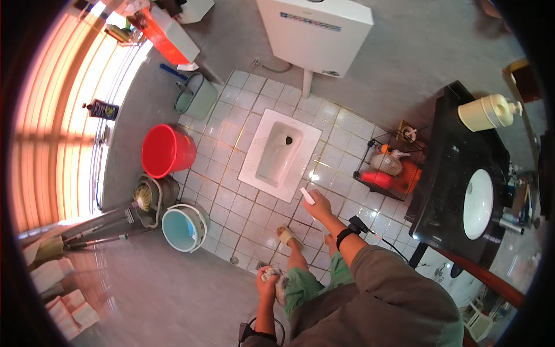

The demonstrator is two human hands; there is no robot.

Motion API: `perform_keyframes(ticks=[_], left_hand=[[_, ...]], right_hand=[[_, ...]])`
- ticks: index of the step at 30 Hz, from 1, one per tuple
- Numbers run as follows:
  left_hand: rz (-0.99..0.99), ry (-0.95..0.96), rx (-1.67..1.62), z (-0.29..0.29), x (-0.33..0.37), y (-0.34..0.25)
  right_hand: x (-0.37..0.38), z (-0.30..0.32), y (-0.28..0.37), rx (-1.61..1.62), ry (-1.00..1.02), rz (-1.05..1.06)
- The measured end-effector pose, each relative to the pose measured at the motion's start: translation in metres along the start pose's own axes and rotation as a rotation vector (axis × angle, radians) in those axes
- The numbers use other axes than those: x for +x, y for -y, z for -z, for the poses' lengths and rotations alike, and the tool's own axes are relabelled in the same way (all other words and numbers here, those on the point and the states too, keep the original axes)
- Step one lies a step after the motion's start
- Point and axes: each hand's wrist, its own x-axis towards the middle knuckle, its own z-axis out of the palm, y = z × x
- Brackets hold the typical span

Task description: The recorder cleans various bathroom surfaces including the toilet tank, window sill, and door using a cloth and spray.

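My right hand (321, 208) is stretched forward, its fingers closed on a small white rectangular object (307, 196) whose kind I cannot make out. Just beyond it, a white squat toilet (252, 157) is set in the tiled floor. Lower down and to the left, my left hand (266, 280) grips a crumpled greyish rag (281, 289) beside my green shorts. Both wrists wear black bands with a cable. My sandalled foot (287, 235) stands on the tiles between the hands.
Along the left wall stand a red bucket (189, 151), a light-blue bucket (166, 230) and a grey-green bin (206, 98). A white cistern (318, 29) hangs at the back. At right are a wire rack (370, 151) and a black washbasin counter (436, 179).
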Motion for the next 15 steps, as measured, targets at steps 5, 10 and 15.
perform_keyframes(ticks=[5, 10, 15], left_hand=[[0.092, 0.011, -0.069, -0.011, -0.004, 0.039], [0.110, 0.004, -0.012, -0.006, 0.027, 0.079], [0.077, 0.015, -0.057, -0.011, 0.068, 0.110]], right_hand=[[0.005, -0.041, -0.041, -0.125, 0.039, 0.024], [0.015, -0.079, -0.099, -0.208, 0.013, 0.049], [0.023, -0.103, -0.136, -0.162, 0.010, 0.066]])
